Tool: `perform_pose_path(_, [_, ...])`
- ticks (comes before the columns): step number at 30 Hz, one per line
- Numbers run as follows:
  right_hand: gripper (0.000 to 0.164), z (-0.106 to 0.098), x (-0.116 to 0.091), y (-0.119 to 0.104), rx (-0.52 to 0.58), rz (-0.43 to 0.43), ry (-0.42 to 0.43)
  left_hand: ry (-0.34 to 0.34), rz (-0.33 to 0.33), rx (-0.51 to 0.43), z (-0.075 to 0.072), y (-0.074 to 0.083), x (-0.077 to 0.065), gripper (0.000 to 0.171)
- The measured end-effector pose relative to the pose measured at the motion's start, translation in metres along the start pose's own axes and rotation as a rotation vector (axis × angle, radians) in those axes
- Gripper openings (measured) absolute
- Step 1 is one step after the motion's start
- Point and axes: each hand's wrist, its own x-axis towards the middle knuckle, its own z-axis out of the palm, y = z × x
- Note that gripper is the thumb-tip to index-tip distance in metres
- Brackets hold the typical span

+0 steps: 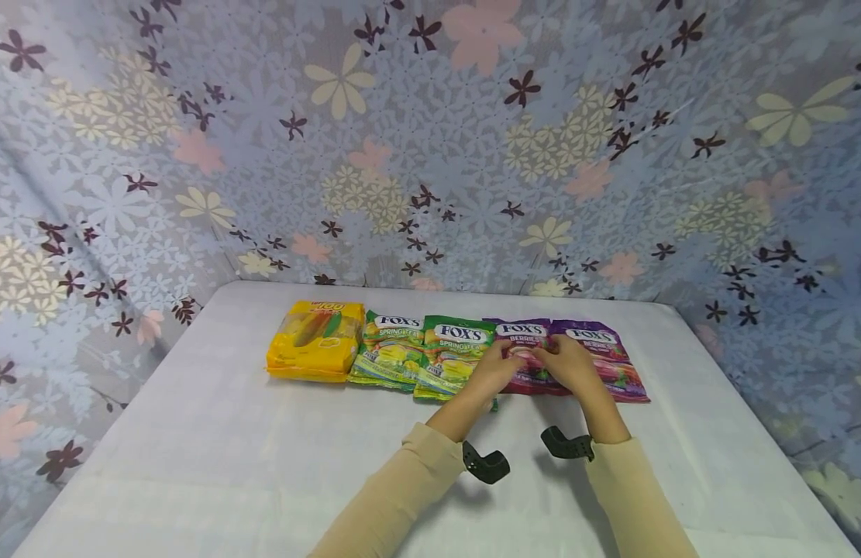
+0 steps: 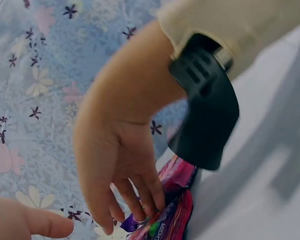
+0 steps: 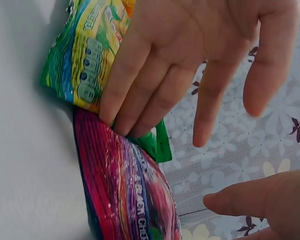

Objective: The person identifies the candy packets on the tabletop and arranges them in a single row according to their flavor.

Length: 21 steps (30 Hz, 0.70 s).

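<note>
Both hands reach to a purple-red Fox's Berries candy bag (image 1: 524,331) lying on the white table. My left hand (image 1: 493,372) is at its left side, where it meets a green Fox's Spring Tea bag (image 1: 451,353). In the right wrist view that left hand (image 3: 165,60) has straight fingers touching the seam between the green and purple bags. My right hand (image 1: 573,366) is at the bag's right side, beside a second Berries bag (image 1: 618,372). The left wrist view shows the right hand (image 2: 115,155) with extended fingertips between the purple bags.
A second green Spring Tea bag (image 1: 388,356) and a yellow packet (image 1: 315,341) continue the row to the left. The white table (image 1: 297,465) stretches in front. Floral cloth (image 1: 430,155) hangs behind. Black wrist mounts (image 1: 486,465) stick out between the forearms.
</note>
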Motion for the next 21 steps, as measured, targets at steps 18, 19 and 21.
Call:
perform_pose_path(18, [0.070,-0.005,0.004,0.019,0.132,0.067,-0.097,0.021,-0.130,-0.270,-0.010,-0.010,0.008,0.039])
perform_pose_path(19, [0.071,-0.007,0.004,0.021,0.175,0.081,-0.113,0.022,-0.129,-0.279,-0.010,-0.011,0.008,0.038])
perform_pose_path(21, [0.074,-0.010,0.005,0.026,0.252,0.119,-0.147,0.024,-0.130,-0.304,-0.011,-0.012,0.009,0.038])
